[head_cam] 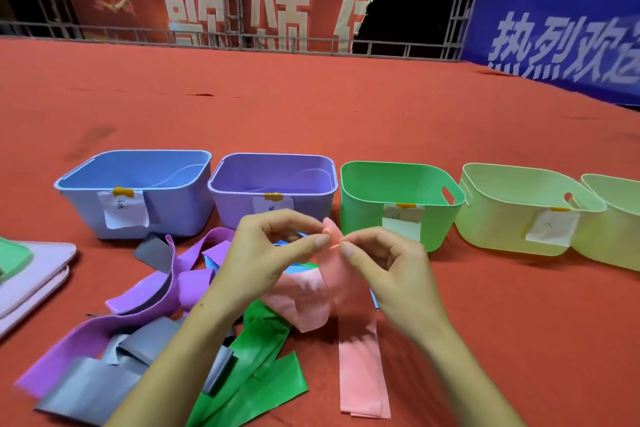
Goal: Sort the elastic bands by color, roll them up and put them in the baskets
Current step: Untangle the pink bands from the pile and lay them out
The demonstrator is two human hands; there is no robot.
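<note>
The pink band (349,308) is pinched at its top end between the left hand (266,253) and the right hand (384,263), thumb and forefinger of each hand pressed on the band's edge. From this grip the band hangs down and its long tail lies on the red cloth (346,107) below the right hand. Under the left wrist lies a green band (263,367). Further left of the grip are purple bands (145,302) and grey bands (104,381), mixed in one heap. Just behind the hands stands a row of baskets: blue basket (86,198), purple basket (228,198), green basket (360,204) and a pale green basket (495,218). Each has a paper label fixed with yellow tape; the handwriting is too small to read. Far behind hang a red banner (214,3) and a blue banner (554,35) with large white Chinese characters; on the blue one "热烈欢" is readable.
</note>
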